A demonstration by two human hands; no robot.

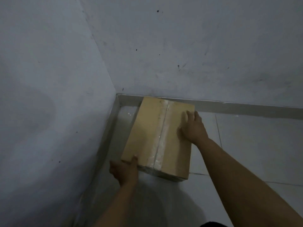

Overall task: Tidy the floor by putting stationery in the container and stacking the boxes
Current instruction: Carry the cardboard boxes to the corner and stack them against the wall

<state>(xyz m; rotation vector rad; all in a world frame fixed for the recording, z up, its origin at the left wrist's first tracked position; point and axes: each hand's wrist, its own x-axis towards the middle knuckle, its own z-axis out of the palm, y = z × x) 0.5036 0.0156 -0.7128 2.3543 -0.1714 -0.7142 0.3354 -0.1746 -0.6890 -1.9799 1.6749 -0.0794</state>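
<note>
Presently, your cardboard box [157, 140] lies on the tiled floor [254, 145] in the corner of the room, its far end against the skirting [246, 107] of the back wall [196, 46] and a strip of bare tile between it and the left wall [49, 95]. It sits slightly askew to both walls. A clear tape seam [161, 136] runs along the closed top flaps.

Your left hand [124, 171] grips the near left corner, thumb on the top face and the fingers curled under or round the edge. Your right hand [192, 126] rests on the top near the right edge, fingers straight and close together, pressing and not gripping. My judgement is that this hold suits sliding or squaring the box into the corner: one hand steers the near end, the other keeps the top down and guides the far end. The corner appears a sensible base for a stack, since two walls would steady it.

Items I cannot confirm: whether the box sits directly on the floor or on another box, as its lower sides are mostly out of sight; where your left fingertips lie, being hidden beneath the corner; any stationery, container or further boxes, none of which appear. The light is dim and the picture soft. A dark shape at the bottom edge is cut off and unidentifiable.
</note>
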